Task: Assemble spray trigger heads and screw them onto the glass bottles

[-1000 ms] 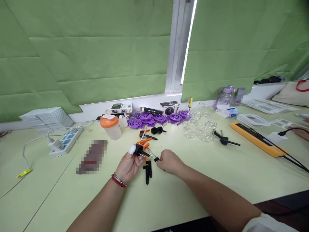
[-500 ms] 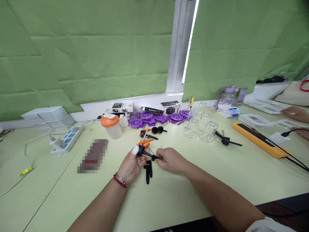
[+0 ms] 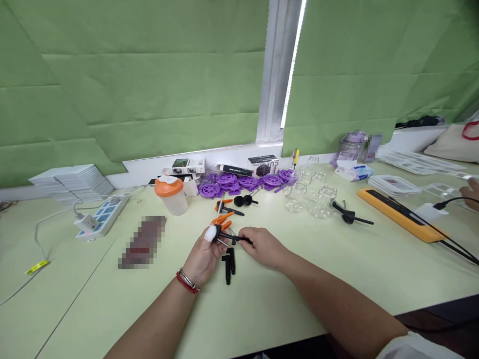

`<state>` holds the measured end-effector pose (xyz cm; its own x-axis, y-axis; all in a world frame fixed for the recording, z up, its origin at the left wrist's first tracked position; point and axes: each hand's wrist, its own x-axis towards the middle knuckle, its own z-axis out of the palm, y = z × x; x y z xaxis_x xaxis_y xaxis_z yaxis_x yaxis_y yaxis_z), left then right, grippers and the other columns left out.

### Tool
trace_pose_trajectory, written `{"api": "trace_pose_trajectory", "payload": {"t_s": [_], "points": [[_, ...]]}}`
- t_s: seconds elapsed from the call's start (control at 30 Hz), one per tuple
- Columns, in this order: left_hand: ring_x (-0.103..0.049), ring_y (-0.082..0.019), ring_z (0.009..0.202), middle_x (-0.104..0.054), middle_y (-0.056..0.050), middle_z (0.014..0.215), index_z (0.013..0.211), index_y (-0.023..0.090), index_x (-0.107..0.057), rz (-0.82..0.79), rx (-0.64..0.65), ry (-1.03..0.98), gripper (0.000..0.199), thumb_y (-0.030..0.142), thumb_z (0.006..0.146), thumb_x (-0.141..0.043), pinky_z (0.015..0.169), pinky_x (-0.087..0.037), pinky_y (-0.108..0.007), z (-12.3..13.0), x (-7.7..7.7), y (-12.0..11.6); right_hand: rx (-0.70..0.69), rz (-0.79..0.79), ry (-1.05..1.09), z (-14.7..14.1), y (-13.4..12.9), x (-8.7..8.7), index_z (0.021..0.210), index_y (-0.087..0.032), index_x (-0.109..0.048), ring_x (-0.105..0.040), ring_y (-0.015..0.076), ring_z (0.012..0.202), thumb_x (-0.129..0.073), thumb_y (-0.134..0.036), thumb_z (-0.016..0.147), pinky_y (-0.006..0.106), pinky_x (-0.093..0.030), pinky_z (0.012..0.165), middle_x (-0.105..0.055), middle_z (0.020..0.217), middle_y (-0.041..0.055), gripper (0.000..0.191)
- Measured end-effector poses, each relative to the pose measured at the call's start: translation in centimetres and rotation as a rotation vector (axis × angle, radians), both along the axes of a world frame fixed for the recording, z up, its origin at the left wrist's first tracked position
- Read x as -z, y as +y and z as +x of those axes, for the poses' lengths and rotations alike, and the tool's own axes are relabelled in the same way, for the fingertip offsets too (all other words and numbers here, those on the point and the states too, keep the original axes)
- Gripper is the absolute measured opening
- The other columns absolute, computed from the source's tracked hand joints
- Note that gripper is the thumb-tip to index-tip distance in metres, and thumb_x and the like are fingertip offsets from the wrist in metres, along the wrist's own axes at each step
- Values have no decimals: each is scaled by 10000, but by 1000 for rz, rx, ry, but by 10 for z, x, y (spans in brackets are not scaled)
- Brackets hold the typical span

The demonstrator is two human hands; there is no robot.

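Black part [image 3: 226, 236] spans left hand [image 3: 202, 258] and palm-down right hand [image 3: 266, 246].

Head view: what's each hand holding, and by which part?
Left hand holds the black rodded part by its wide head; right hand grips the black handle by the end farther from that head.

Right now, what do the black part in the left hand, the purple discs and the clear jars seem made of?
Black part: probably plastic, evenly dark with a low sheen.
Purple discs: likely moulded plastic, uniform colour with cut-out spokes.
Clear jars: glass or plastic, smooth and see-through; bright highlights don't settle which.
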<state>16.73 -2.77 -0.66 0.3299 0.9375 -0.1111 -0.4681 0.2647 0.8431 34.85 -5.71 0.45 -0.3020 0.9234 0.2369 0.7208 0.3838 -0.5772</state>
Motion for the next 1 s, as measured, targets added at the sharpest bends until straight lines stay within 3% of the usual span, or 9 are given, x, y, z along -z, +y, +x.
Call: {"api": "trace_pose_trajectory", "payload": {"t_s": [0.23,0.53,0.67,0.77,0.87,1.0], "points": [[-540,-136,719,-599,-43,828,906,174,-602,45,-44,121,248,388,786,-641,635,-421,-262,0,-1,0,-2,16,32,-4,0,6,906,-182,-594,-552,148,745,-469,-201,873,249,-388,672,-629,824,31,131],[-490,-111,623,-574,-23,752,842,175,-586,137,-72,178,282,455,810,-583,517,-334,-236,5,1,-6,-76,32,14,-12,-4,15,1147,-178,-552,-582,191,887,-416,-154,884,302,-441,783,-636,1003,86,297],[-398,-82,520,-503,18,638,824,174,-582,142,-70,215,271,445,806,-588,483,-293,-229,7,3,-8,-117,7,31,-13,-5,18,1311,-193,-449,-591,200,920,-403,-148,884,322,-458,812,-631,1051,99,432],[-399,-82,531,-517,11,671,847,175,-578,153,-44,226,259,432,823,-566,484,-289,-225,6,-2,-8,-143,9,54,-13,-5,18,1326,-192,-449,-592,205,962,-399,-145,883,333,-457,850,-629,1096,105,448],[-461,-94,613,-564,-4,790,891,188,-575,152,30,212,198,326,770,-651,529,-325,-219,-1,-10,-7,-137,22,92,-13,-5,17,1286,-198,-491,-585,212,1019,-412,-152,879,343,-449,886,-620,1164,95,417],[-508,-110,693,-592,-12,864,937,186,-584,197,116,272,300,149,669,-714,619,-376,-226,-11,-17,-4,-136,16,102,-12,-5,17,1257,-203,-513,-594,214,1020,-416,-153,876,347,-456,879,-637,1148,80,397]]}}
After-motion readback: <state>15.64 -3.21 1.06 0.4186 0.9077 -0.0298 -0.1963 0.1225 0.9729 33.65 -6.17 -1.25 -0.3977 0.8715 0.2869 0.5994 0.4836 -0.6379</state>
